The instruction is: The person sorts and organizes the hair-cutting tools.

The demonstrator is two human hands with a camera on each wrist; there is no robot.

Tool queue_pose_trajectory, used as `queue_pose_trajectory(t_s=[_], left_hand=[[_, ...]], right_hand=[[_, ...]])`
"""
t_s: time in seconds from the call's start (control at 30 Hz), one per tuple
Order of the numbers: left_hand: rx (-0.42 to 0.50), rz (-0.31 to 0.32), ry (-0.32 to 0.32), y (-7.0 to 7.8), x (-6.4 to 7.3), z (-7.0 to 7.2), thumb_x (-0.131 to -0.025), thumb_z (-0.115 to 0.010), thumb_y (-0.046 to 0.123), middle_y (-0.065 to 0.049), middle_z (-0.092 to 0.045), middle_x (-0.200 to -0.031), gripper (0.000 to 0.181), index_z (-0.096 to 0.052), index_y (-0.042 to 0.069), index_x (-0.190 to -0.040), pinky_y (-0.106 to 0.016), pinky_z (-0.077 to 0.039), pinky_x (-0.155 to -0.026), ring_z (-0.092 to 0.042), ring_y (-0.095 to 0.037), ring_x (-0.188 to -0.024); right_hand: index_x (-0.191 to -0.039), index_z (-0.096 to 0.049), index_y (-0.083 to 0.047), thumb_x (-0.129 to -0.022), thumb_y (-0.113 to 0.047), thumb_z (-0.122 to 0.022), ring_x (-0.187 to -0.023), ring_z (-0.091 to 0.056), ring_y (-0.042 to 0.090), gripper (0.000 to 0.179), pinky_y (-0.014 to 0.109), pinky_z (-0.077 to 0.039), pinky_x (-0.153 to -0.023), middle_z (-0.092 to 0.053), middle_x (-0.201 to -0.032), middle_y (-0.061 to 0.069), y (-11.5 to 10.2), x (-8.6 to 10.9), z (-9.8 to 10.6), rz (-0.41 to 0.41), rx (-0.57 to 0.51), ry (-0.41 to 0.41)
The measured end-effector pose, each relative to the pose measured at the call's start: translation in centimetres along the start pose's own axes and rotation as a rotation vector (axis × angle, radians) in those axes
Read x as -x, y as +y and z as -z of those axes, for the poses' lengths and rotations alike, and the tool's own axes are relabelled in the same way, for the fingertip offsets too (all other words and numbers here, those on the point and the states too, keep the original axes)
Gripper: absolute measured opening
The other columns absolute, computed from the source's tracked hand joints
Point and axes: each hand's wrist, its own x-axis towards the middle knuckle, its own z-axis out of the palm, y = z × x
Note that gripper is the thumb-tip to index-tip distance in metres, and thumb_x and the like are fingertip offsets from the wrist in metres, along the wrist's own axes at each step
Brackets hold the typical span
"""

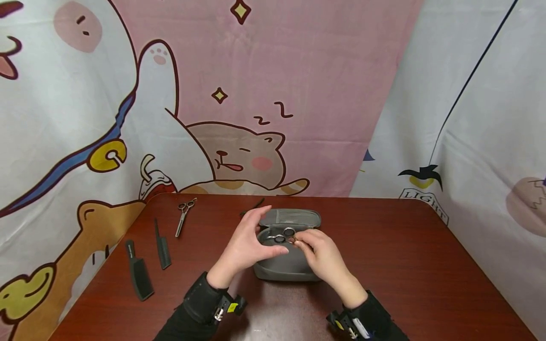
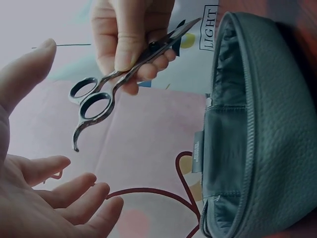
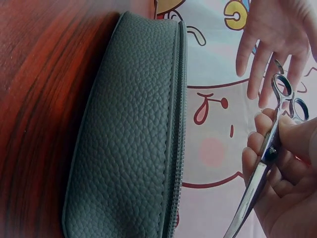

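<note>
My right hand [image 1: 326, 255] pinches a pair of hairdressing scissors [image 3: 252, 191] around the pivot, between thumb and fingers. Both finger rings and a curved finger rest point toward my left hand [image 1: 247, 239], seen best in the left wrist view. That left hand has its fingers spread and its thumb apart, close to the scissors' handles and holding nothing. Beneath the hands a grey zippered case [image 1: 283, 272] sits on the table, its lid [image 1: 294, 218] folded back. The left wrist view shows part of its lining; most of the inside is hidden in the head view.
On the table's [image 1: 405, 274] left side lie a second pair of scissors [image 1: 182, 220], a narrow-handled comb [image 1: 163, 254] and a broad dark comb [image 1: 141, 280]. A thin dark object [image 1: 258, 203] lies behind the case, partly hidden. A printed cloth [image 1: 320, 118] hangs behind the table.
</note>
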Motion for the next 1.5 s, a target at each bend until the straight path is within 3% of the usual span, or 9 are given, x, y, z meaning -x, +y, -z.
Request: queue_pose_trajectory(t_s=[0.53, 0.77, 1.03, 1.5], left_hand=[[-0.027, -0.089, 0.014, -0.3, 0.8, -1.4, -0.077, -0.087, 0.028, -0.012, -0.059, -0.129, 0.070, -0.056, 0.004, -0.136, -0.047, -0.048, -0.096, -0.057, -0.031, -0.118], [-0.027, -0.072, 0.026, -0.4, 1.0, -1.7, -0.081, -0.084, 0.025, -0.009, -0.063, -0.123, 0.059, -0.061, 0.004, -0.130, -0.047, -0.049, -0.094, -0.060, -0.025, -0.114], [-0.043, -0.112, 0.048, -0.5, 1.0, -2.0, -0.083, -0.083, 0.020, -0.004, -0.069, -0.110, 0.043, -0.068, 0.006, -0.120, -0.043, -0.053, -0.088, -0.065, -0.020, -0.103], [-0.001, -0.049, 0.028, -0.3, 1.3, -2.4, -0.086, -0.078, 0.014, 0.007, -0.070, -0.095, 0.016, -0.073, 0.014, -0.102, -0.030, -0.055, -0.080, -0.066, -0.010, -0.087]], right_hand=[[-0.092, -0.075, -0.010, -0.081, 0.001, -0.078, -0.082, -0.060, 0.013, 0.016, 0.031, -0.050, -0.069, -0.068, -0.089, -0.004, -0.1, 0.0, -0.3, 0.015, 0.036, -0.036], [-0.094, -0.075, -0.009, -0.081, 0.000, -0.078, -0.084, -0.062, 0.014, 0.016, 0.033, -0.052, -0.071, -0.069, -0.089, -0.003, -0.1, 0.1, -0.4, 0.032, 0.045, -0.041], [-0.093, -0.075, -0.010, -0.081, 0.000, -0.078, -0.082, -0.060, 0.013, 0.016, 0.031, -0.051, -0.069, -0.068, -0.088, -0.004, -0.1, 0.2, -0.5, 0.041, 0.045, -0.042], [-0.092, -0.074, -0.014, -0.084, -0.004, -0.076, -0.080, -0.058, 0.010, 0.013, 0.031, -0.050, -0.068, -0.067, -0.087, -0.007, 0.4, 0.5, -0.8, 0.055, 0.025, -0.050]])
